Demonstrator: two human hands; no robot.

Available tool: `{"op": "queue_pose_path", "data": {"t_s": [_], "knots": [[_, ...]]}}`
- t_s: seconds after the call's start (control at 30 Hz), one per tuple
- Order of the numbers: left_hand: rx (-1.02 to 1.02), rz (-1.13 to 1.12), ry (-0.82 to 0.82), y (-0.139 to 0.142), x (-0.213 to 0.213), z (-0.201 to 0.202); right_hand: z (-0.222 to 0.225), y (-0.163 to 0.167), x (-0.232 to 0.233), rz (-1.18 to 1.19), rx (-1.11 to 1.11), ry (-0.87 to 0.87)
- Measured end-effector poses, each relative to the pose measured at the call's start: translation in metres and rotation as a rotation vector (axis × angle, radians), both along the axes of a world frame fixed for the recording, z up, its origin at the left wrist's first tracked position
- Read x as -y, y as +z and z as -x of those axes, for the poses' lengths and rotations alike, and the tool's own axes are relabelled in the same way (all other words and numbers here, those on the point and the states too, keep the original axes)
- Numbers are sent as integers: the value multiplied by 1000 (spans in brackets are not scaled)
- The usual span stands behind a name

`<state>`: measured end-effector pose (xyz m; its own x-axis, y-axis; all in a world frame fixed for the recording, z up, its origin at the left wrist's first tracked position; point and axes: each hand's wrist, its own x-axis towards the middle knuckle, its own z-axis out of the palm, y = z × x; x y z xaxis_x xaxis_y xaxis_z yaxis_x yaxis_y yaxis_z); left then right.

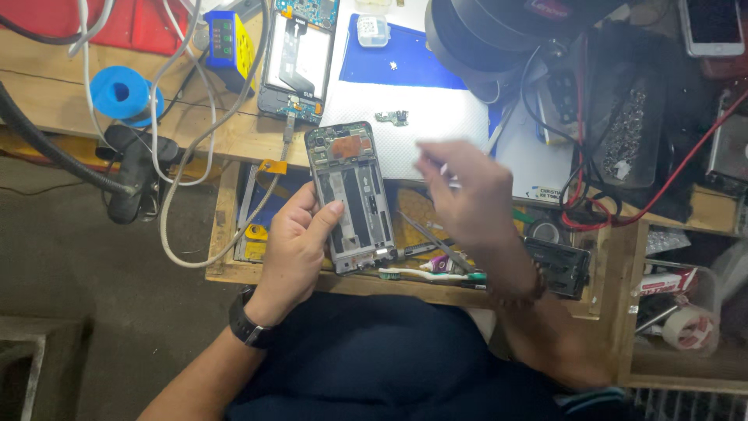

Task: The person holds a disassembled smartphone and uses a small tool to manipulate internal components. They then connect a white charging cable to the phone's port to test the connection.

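Nearest, over a dark-clothed lap: left hand (pixel 294 243), watch (pixel 248 326) at the wrist, clamped around an opened phone frame (pixel 352 195) — back cover off, boards and battery bay exposed, thumb pressing the left edge. Held upright above the open drawer (pixel 226 234), just below the bench edge.

Right hand (pixel 466 199) blurred, raised just beside the frame, fingers pinched; something thin and pale may sit between them, but impossible to tell what, or whether anything is truly gripped.

Likely risks: frame gripped by the edges alone, so a slip could drop it into the drawer; a hasty right hand could scrape the bare boards.

In the drawer below: a toothbrush (pixel 425 274), tweezers (pixel 436 242), a yellow item, other clutter too dim to name. To the right, a wooden compartment with a tape roll (pixel 692 327) and a small red-and-white box (pixel 666 281).

Farther, on the white mat (pixel 405 117): a small green circuit piece (pixel 392 118). Beyond — a second dismantled phone (pixel 300 54) plugged to a cable, a blue solder spool (pixel 125 93), a yellow-blue meter (pixel 227 39), a dark tray of screws (pixel 627 132).
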<state>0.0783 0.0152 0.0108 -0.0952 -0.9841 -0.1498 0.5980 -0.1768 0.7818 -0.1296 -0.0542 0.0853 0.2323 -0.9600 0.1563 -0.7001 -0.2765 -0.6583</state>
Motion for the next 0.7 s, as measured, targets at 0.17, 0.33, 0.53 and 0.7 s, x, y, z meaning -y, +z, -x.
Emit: {"op": "queue_pose_path", "data": {"t_s": [0.17, 0.33, 0.53, 0.7], "knots": [[-5, 74, 36, -5, -4, 2, -9, -12, 35, 319, -120, 191], [75, 142, 52, -3, -14, -16, -25, -23, 34, 256, -136, 217], [98, 148, 95, 1, -4, 2, -6, -24, 38, 307, -147, 242], [112, 181, 109, -2, 11, 14, 11, -26, 37, 214, -50, 139]]}}
